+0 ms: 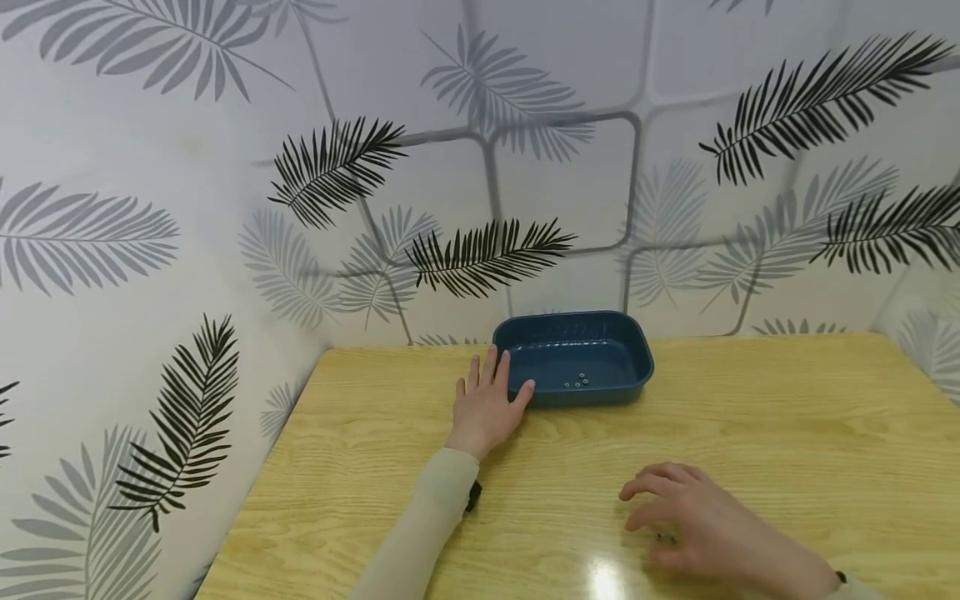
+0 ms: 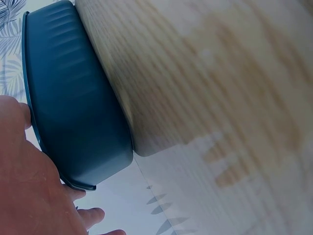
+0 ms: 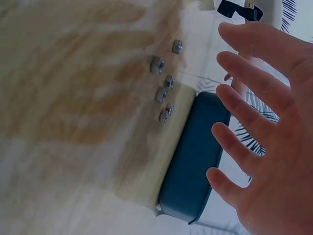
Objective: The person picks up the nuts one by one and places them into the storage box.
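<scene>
Metal nuts (image 3: 155,65), presumably light and hard, best pinched by opposite sides, are scattered before the blue bin (image 1: 600,397), under the spread right hand (image 1: 701,525); the bin's left end is touched by the spread left hand (image 1: 486,415).

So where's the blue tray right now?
In the head view, the blue tray stands just right of centre at the far edge of the wood-grained table, the left hand at its left end.

No readable text or labels
</scene>
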A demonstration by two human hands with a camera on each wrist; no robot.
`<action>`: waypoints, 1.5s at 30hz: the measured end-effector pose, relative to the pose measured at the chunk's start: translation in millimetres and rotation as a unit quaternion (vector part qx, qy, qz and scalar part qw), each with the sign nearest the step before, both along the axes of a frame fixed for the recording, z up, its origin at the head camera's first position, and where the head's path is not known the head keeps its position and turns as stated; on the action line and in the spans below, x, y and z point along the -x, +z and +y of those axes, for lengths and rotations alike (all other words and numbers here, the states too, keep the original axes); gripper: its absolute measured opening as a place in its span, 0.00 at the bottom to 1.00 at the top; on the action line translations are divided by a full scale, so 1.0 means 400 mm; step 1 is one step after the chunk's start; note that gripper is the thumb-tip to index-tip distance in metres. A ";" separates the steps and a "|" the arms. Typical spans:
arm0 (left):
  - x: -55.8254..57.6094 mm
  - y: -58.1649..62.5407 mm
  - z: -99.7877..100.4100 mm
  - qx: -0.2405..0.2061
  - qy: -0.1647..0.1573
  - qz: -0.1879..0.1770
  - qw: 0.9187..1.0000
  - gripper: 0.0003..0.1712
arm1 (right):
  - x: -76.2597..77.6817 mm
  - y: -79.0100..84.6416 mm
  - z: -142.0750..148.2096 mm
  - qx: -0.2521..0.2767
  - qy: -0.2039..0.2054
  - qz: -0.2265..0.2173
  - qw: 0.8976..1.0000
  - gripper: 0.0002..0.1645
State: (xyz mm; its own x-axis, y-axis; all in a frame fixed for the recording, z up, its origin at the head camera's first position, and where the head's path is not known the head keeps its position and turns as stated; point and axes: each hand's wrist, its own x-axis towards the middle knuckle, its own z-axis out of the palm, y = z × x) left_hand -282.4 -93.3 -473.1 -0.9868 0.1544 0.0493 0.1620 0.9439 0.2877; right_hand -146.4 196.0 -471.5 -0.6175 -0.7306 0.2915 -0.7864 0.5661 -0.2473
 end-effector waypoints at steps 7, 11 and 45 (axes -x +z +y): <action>0.008 -0.009 -0.001 0.006 0.001 0.000 1.000 0.44 | -0.012 -0.020 -0.004 0.000 0.006 -0.044 0.999 0.19; 0.012 -0.016 -0.002 0.016 0.003 -0.001 1.000 0.44 | -0.016 -0.029 -0.005 0.001 0.007 -0.052 0.999 0.19; 0.023 -0.033 -0.005 0.002 0.001 0.007 1.000 0.45 | -0.005 -0.025 0.009 -0.040 -0.027 -0.079 0.996 0.10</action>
State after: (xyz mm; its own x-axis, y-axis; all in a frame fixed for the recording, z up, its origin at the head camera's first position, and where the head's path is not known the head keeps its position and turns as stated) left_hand -291.5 -95.4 -486.3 -0.9862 0.1536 0.0620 0.1649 0.9455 0.2809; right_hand -144.2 199.7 -481.5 -0.6899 -0.7121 0.1299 -0.7092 0.6290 -0.3184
